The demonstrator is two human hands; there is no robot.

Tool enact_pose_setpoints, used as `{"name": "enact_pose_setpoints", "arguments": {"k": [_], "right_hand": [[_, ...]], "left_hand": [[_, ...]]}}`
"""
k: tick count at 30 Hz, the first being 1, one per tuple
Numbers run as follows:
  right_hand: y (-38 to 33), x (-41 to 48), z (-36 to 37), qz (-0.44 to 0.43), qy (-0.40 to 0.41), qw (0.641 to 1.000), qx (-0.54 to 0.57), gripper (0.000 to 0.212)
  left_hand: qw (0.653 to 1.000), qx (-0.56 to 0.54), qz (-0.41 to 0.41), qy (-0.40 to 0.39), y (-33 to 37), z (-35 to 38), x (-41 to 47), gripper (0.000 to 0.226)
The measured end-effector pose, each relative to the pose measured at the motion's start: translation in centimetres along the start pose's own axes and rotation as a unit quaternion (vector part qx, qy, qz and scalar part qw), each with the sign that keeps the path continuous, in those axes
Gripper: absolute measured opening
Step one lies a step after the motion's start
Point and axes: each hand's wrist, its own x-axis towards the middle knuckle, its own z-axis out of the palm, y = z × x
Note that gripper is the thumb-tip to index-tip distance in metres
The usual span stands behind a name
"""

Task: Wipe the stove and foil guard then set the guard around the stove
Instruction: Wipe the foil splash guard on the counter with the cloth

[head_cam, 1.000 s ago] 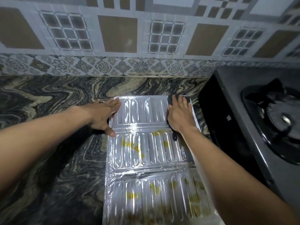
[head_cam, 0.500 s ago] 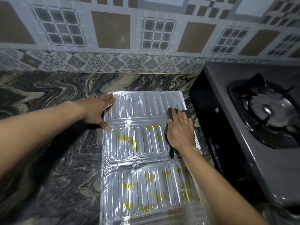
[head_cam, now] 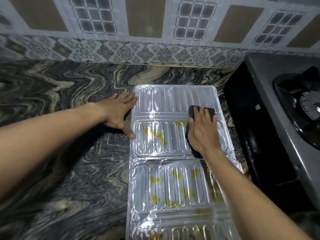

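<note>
A ribbed silver foil guard [head_cam: 155, 104] lies flat on the marbled counter, its panels running from the back toward me, with yellow stains on the middle and near panels. My right hand [head_cam: 201, 134] presses a dark cloth [head_cam: 207, 110] flat onto the right side of the guard, at the fold between the far and middle panels. My left hand [head_cam: 119, 114] lies spread on the counter with fingertips and thumb against the guard's left edge. The black gas stove [head_cam: 270, 104] stands to the right, its burner [head_cam: 310, 106] partly in view.
The dark swirled stone counter [head_cam: 60, 135] stretches out to the left. A patterned tiled wall [head_cam: 155, 32] rises right behind the guard and stove. The stove's black side wall stands close to the guard's right edge.
My right hand with the cloth slid toward me down the guard, then back up a little toward the far panel. My left hand stayed at the left edge.
</note>
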Motion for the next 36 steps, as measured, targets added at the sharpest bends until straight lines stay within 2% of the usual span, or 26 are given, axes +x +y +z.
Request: {"name": "enact_pose_setpoints", "arguments": {"k": [5, 9, 12, 16, 19, 21, 27, 30, 32, 34, 36], "right_hand": [[-6.0, -0.8, 0.8, -0.124, -0.031, 0.992, 0.013, 0.053], [-9.8, -0.4, 1.4, -0.245, -0.074, 0.966, 0.042, 0.052], [-10.3, 0.0, 1.3, -0.327, -0.114, 0.937, 0.042, 0.050], [-8.9, 0.1, 0.1, -0.381, -0.170, 0.906, 0.072, 0.051], [-7.0, -0.2, -0.9, -0.394, -0.212, 0.892, 0.066, 0.055], [-5.7, -0.8, -1.4, -0.391, -0.213, 0.894, 0.053, 0.059], [-0.9, -3.0, -2.0, -0.290, -0.160, 0.943, 0.036, 0.067], [0.2, -3.3, -2.0, -0.242, -0.146, 0.959, 0.009, 0.074], [-0.1, -3.4, -1.9, -0.224, -0.135, 0.965, 0.019, 0.063], [-0.7, -3.8, -1.9, -0.207, -0.126, 0.969, 0.036, 0.053], [-0.9, -4.1, -1.7, -0.197, -0.116, 0.973, 0.039, 0.053]], "left_hand": [[1.000, 0.000, -0.004, -0.003, 0.1, -0.2, -0.1, 0.158], [1.000, -0.003, -0.013, -0.006, 0.3, -0.3, -0.1, 0.159], [1.000, -0.007, -0.017, -0.011, 0.3, -0.4, -0.1, 0.160], [1.000, -0.013, -0.015, -0.006, 0.2, -0.3, -0.2, 0.158], [1.000, -0.018, -0.015, -0.009, 0.2, -0.3, -0.4, 0.157], [1.000, -0.020, -0.019, -0.010, 0.2, -0.4, -0.3, 0.158], [0.999, -0.023, -0.035, -0.017, 0.8, -0.7, -0.6, 0.156], [0.999, -0.013, -0.042, -0.010, 2.3, -1.1, -1.2, 0.146], [0.999, -0.031, -0.026, -0.003, 3.9, -0.4, -2.2, 0.136], [0.998, -0.061, -0.017, -0.017, 5.3, 0.8, -3.6, 0.146], [0.999, -0.041, -0.014, -0.027, 6.0, 1.9, -4.8, 0.154]]}}
